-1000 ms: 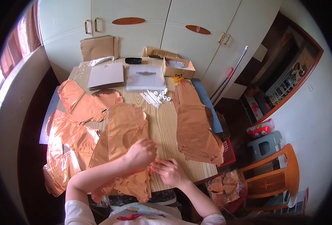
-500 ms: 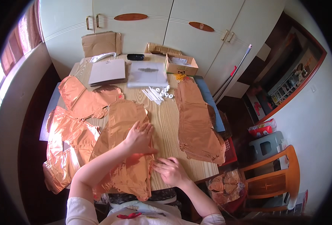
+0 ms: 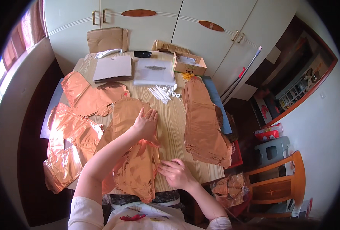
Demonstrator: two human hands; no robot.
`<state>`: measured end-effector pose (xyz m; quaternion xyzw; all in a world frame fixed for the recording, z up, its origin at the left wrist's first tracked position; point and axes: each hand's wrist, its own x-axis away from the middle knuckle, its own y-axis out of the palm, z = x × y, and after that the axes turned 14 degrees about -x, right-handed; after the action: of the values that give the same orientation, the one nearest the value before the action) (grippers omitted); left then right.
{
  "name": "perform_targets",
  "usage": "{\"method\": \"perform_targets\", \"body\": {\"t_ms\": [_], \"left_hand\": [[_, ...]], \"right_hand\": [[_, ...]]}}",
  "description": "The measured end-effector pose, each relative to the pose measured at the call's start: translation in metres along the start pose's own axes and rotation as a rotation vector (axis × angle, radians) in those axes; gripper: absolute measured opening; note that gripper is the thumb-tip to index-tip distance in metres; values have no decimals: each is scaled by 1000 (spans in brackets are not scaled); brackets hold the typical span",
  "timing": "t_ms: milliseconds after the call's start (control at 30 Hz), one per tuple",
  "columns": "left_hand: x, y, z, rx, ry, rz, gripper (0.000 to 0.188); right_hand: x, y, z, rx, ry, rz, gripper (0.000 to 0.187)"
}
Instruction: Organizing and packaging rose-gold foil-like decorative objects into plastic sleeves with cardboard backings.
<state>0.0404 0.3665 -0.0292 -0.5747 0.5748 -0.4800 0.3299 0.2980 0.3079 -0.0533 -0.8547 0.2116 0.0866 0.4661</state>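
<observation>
A flat, uninflated copper-coloured foil balloon [image 3: 126, 111] lies folded on the table in front of me. My left hand [image 3: 146, 124] rests flat on its upper right part, with the fingers stretched out and pointing away from me. Below that hand the foil is creased and shiny. My right hand [image 3: 176, 174] lies on the wood at the balloon's right edge. Its fingers are extended and partly apart, the tips at or touching the foil edge. Whether they pinch the edge is hard to see.
More foil balloons [image 3: 72, 142] spread at the left. A neat stack of them [image 3: 204, 122] lies at the right. Farther back are white sticks [image 3: 159, 94], small white rolls [image 3: 172, 92], grey-white boards [image 3: 112, 68], a clear plastic pack [image 3: 154, 73] and an open carton [image 3: 189, 64]. A wooden chair [image 3: 273, 188] stands right.
My left hand has slid away from me along the foil, and the creased foil below it has shifted. The right hand has stayed at the edge. The view has tilted slightly.
</observation>
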Motion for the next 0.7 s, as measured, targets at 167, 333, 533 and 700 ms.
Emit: {"method": "perform_targets", "body": {"t_ms": [167,333,533,700], "left_hand": [[1,-4,-1,10,6,-33,148],[0,-1,-1,19,-3,-39,148],[0,6,0,40,-14,-2,148],[1,6,0,42,-14,9,147]], "right_hand": [[-16,-17,18,-8,-23,111,36],[-34,-17,28,127,-92,-1,33],[-25,-19,28,174,-163,-87,28],[-18,-26,24,164,-223,-158,28]]}}
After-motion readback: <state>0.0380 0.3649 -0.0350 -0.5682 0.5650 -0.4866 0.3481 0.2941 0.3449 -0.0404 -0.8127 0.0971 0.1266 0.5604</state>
